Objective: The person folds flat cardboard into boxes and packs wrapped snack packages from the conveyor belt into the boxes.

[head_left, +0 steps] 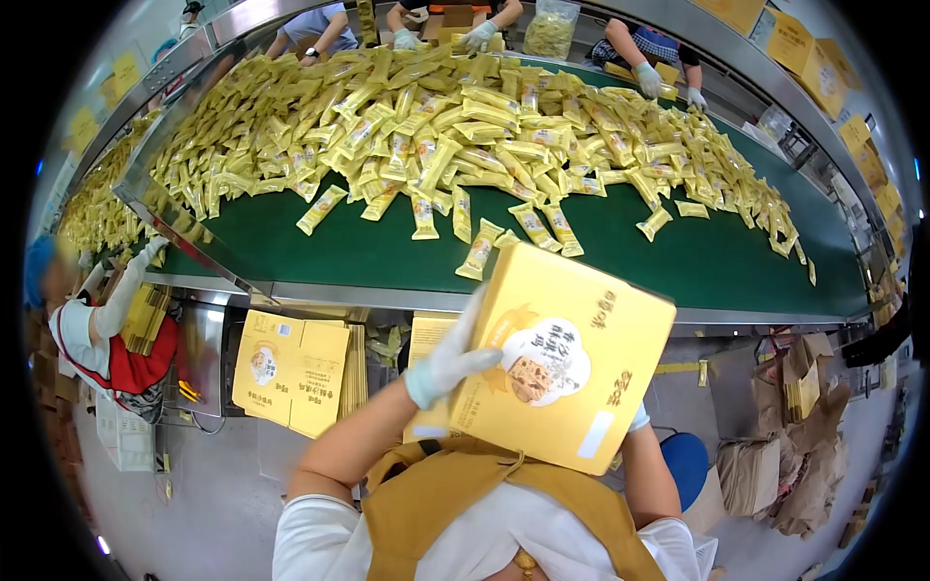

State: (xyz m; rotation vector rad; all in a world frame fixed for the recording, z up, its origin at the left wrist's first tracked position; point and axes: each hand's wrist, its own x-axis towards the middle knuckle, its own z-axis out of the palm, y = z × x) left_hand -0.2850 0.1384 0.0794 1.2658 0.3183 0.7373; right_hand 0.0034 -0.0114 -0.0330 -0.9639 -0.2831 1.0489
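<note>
A yellow printed carton (581,358) is tilted in front of my chest, over the near edge of the conveyor. Gripping its left side is my left hand (450,360), in a white glove, with the thumb across the printed face. At the carton's lower right edge a little of my gloved right hand (639,416) shows; its fingers are hidden behind the carton, which it appears to hold. Beyond the carton, a large heap of yellow snack packets (426,136) covers much of the green conveyor belt (339,247). A few loose packets (480,248) lie by the carton's top corner.
Flattened yellow cartons (291,373) are stacked at my left, below the belt's metal edge. A co-worker in a red apron (145,353) stands far left; other gloved people work across the belt. A blue stool (686,470) and brown paper bags (775,474) are at right.
</note>
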